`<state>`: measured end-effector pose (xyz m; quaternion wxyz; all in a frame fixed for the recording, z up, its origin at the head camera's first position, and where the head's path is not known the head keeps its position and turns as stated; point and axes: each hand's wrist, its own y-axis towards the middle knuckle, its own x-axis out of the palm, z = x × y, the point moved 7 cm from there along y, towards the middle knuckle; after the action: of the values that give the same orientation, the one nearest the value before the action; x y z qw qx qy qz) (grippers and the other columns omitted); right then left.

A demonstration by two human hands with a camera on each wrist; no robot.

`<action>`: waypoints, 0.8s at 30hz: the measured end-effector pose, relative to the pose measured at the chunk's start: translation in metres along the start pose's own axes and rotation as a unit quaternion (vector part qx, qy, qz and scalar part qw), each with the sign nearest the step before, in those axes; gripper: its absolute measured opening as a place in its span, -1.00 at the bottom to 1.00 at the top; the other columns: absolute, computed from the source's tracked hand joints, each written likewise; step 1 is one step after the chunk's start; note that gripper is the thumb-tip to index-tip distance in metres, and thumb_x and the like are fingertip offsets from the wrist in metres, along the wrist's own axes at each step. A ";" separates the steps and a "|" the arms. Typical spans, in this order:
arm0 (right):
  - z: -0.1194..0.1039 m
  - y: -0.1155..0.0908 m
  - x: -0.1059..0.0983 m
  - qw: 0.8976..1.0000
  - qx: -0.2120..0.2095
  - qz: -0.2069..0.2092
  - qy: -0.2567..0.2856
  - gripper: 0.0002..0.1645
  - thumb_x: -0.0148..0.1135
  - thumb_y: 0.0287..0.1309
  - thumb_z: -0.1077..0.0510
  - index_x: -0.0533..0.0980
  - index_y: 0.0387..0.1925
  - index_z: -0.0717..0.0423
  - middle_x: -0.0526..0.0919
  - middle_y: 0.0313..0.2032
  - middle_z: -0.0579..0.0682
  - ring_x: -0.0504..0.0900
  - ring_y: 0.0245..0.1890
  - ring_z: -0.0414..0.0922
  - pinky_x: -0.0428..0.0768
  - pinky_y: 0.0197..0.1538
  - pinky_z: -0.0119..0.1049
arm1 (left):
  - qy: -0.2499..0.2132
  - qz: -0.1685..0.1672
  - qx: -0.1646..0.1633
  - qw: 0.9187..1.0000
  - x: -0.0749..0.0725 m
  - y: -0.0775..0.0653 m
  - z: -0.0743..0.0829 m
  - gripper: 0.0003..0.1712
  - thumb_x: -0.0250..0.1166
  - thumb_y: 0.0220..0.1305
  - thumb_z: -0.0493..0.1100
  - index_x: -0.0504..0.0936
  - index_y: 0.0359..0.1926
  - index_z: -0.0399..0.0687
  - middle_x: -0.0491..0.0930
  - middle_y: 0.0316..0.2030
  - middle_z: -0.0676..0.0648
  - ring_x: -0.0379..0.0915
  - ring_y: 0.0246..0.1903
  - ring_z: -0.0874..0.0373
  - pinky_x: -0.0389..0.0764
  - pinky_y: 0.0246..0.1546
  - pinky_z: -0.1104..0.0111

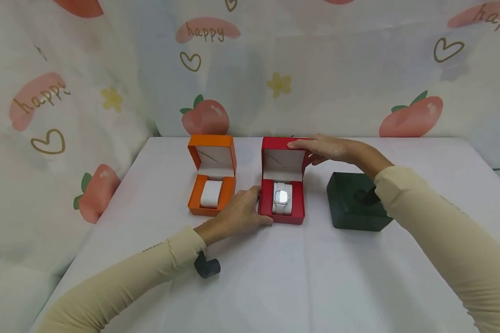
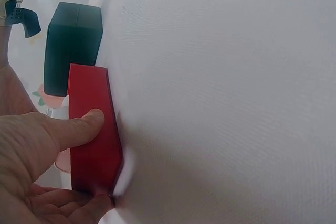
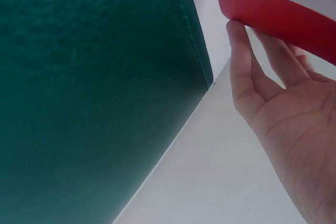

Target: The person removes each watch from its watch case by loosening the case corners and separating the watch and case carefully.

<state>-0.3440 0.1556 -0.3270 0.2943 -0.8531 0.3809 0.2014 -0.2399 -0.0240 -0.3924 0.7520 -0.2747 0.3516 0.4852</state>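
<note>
In the head view, a red watch box (image 1: 267, 203) stands with its lid raised on the white table. A silver-white watch (image 1: 281, 197) sits inside, wrapped round a white cushion. My left hand (image 1: 242, 210) grips the box's base at its lower left, the thumb (image 2: 93, 121) flat on the front face and the fingers round the left side. At the raised lid (image 1: 275, 143), my right hand (image 1: 329, 149) holds the right edge. One digit lies along the lid's top front and other fingers (image 3: 241, 56) touch its side, as the right wrist view shows.
Left of the red box stands an open orange watch box (image 1: 195, 203) with a bare white cushion (image 1: 211, 194). A closed dark green box (image 1: 350, 215) is to the right, beneath my right forearm. A fruit-patterned cloth (image 1: 329, 64) hangs behind the table (image 1: 275, 277).
</note>
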 end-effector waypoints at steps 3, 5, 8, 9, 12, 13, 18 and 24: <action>0.000 -0.001 0.000 1.000 0.000 0.006 0.000 -0.16 -0.02 0.40 -0.28 0.29 0.42 0.24 0.52 0.21 0.28 0.56 0.14 0.25 0.44 0.27 0.19 | 0.001 0.000 0.000 1.000 -0.001 0.000 0.001 0.04 0.64 0.05 -0.09 0.29 0.45 -0.30 0.57 0.21 -0.18 0.53 0.14 0.01 0.59 0.10 0.25; 0.000 -0.002 -0.001 1.000 -0.001 0.016 -0.004 -0.15 -0.02 0.39 -0.29 0.30 0.40 0.27 0.54 0.18 0.29 0.56 0.13 0.24 0.45 0.25 0.19 | 0.004 -0.001 -0.002 1.000 -0.001 0.000 0.001 0.04 0.63 0.05 -0.08 0.29 0.45 -0.30 0.57 0.21 -0.18 0.53 0.15 0.00 0.59 0.09 0.25; -0.001 -0.003 0.000 0.999 -0.004 0.036 -0.002 -0.14 0.01 0.39 -0.29 0.31 0.38 0.31 0.55 0.17 0.30 0.55 0.14 0.24 0.46 0.25 0.18 | 0.006 -0.002 -0.007 1.000 -0.002 -0.001 0.000 0.05 0.63 0.05 -0.07 0.29 0.46 -0.28 0.56 0.22 -0.18 0.52 0.16 0.00 0.59 0.09 0.24; -0.001 -0.003 0.000 0.999 -0.005 0.045 -0.003 -0.13 0.03 0.38 -0.29 0.31 0.38 0.32 0.55 0.17 0.30 0.54 0.14 0.24 0.46 0.25 0.17 | 0.006 -0.002 -0.007 1.000 -0.002 -0.001 0.000 0.05 0.63 0.05 -0.07 0.28 0.46 -0.29 0.56 0.22 -0.18 0.52 0.16 0.00 0.59 0.09 0.24; 0.000 -0.005 0.001 0.998 -0.006 0.061 -0.006 -0.12 0.06 0.37 -0.29 0.30 0.38 0.32 0.54 0.18 0.30 0.50 0.17 0.24 0.44 0.26 0.19 | 0.008 -0.004 -0.006 1.000 -0.001 0.000 0.000 0.07 0.63 0.05 -0.07 0.27 0.47 -0.29 0.56 0.22 -0.19 0.52 0.16 0.00 0.59 0.10 0.24; 0.000 -0.006 0.002 0.998 -0.007 0.064 -0.011 -0.12 0.07 0.37 -0.30 0.30 0.38 0.31 0.53 0.19 0.30 0.48 0.18 0.25 0.43 0.26 0.21 | 0.009 -0.006 -0.006 1.000 -0.001 0.000 0.000 0.07 0.63 0.05 -0.07 0.26 0.47 -0.29 0.57 0.21 -0.18 0.52 0.16 0.00 0.59 0.10 0.24; 0.000 -0.013 0.002 0.994 -0.013 0.094 -0.050 -0.11 0.06 0.37 -0.34 0.31 0.38 0.28 0.47 0.24 0.26 0.39 0.23 0.23 0.44 0.22 0.26 | -0.003 -0.021 -0.024 0.999 -0.003 0.001 -0.002 0.10 0.64 0.04 -0.03 0.25 0.50 -0.22 0.52 0.27 -0.14 0.46 0.22 0.01 0.59 0.10 0.22; -0.012 -0.036 0.003 0.969 -0.053 0.195 -0.138 -0.08 0.15 0.33 -0.35 0.21 0.44 0.17 0.31 0.32 0.20 0.32 0.27 0.17 0.47 0.19 0.24 | 0.023 -0.012 -0.022 0.999 -0.015 -0.001 0.002 0.16 0.63 0.01 0.13 0.25 0.51 -0.16 0.44 0.33 -0.15 0.35 0.29 -0.02 0.57 0.14 0.11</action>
<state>-0.3133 0.1658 -0.3072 0.2530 -0.7404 0.4845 0.3912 -0.2431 -0.0307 -0.3790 0.7433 -0.3063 0.3551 0.4771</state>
